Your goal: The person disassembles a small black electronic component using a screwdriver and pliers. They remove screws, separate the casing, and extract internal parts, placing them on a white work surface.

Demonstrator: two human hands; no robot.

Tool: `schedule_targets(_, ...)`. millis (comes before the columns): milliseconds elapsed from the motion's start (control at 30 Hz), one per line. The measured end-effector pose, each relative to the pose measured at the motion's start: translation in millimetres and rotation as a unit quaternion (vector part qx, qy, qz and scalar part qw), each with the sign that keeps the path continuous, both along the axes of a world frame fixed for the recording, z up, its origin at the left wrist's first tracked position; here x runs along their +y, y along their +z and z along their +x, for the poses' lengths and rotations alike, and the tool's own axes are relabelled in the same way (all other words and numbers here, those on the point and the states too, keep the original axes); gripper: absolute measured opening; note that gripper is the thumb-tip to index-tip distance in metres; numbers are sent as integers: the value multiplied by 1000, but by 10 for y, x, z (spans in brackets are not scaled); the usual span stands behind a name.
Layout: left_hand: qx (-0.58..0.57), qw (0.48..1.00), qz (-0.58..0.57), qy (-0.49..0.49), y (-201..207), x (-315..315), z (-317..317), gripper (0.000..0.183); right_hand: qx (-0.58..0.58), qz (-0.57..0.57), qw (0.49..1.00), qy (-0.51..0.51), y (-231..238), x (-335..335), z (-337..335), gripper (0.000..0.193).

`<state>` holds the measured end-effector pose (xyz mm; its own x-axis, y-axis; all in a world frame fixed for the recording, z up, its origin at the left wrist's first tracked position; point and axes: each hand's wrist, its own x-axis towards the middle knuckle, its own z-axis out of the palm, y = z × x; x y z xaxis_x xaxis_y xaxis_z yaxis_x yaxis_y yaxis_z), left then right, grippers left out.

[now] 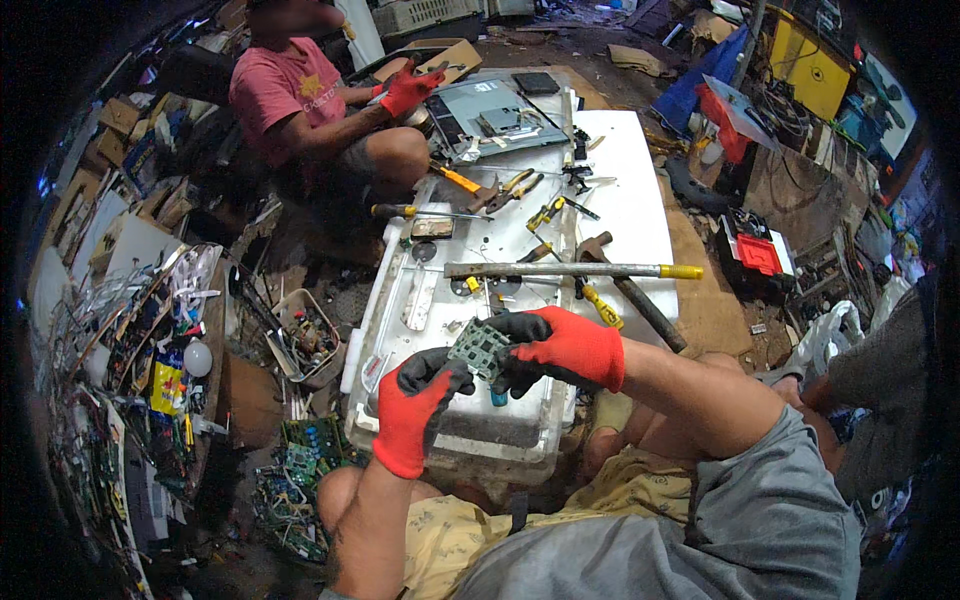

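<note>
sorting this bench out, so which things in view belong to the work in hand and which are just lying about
Work in hand:
green circuit board, held by the left hand and right hand

Seemingly just lying about, untouched:
long metal bar with a yellow end
dark-handled hammer
white bulb among clutter at left

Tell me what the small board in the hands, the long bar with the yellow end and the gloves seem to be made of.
Small board: probably resin laminate, matte pale green, set with dark squarish parts.
Long bar: likely metal, grey with a dull sheen; its yellow end could be painted or plastic.
Gloves: apparently matte red fabric, partly under a black, perhaps rubbery coating.
</note>
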<state>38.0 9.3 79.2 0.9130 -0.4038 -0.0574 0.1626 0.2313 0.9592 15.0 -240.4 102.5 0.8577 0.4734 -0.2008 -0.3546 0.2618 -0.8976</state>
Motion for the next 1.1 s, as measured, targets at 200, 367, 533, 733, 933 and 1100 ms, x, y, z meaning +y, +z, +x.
schedule_targets(200,12,999,-32,22,36,25,38,20,-18,35,999,-24,-110,-6,47,45)
schedule_targets(367,21,999,-14,27,42,-21,37,21,-12,17,999,-29,-96,-61,44,43)
schedule_targets(533,36,999,-24,31,25,-25,41,19,-14,-13,998,-61,-100,-25,43,34)
schedule_targets(733,18,1000,-10,12,38,-35,10,19,31,-22,994,-101,-158,4,62,32)
schedule_targets(933,-9,1000,1,-12,-57,14,27,20,86,30,992,-85,-43,81,26,33)
schedule_targets(1100,-19,1000,19,1,-49,-33,-2,19,112,52,988,-93,-41,57,8,30)
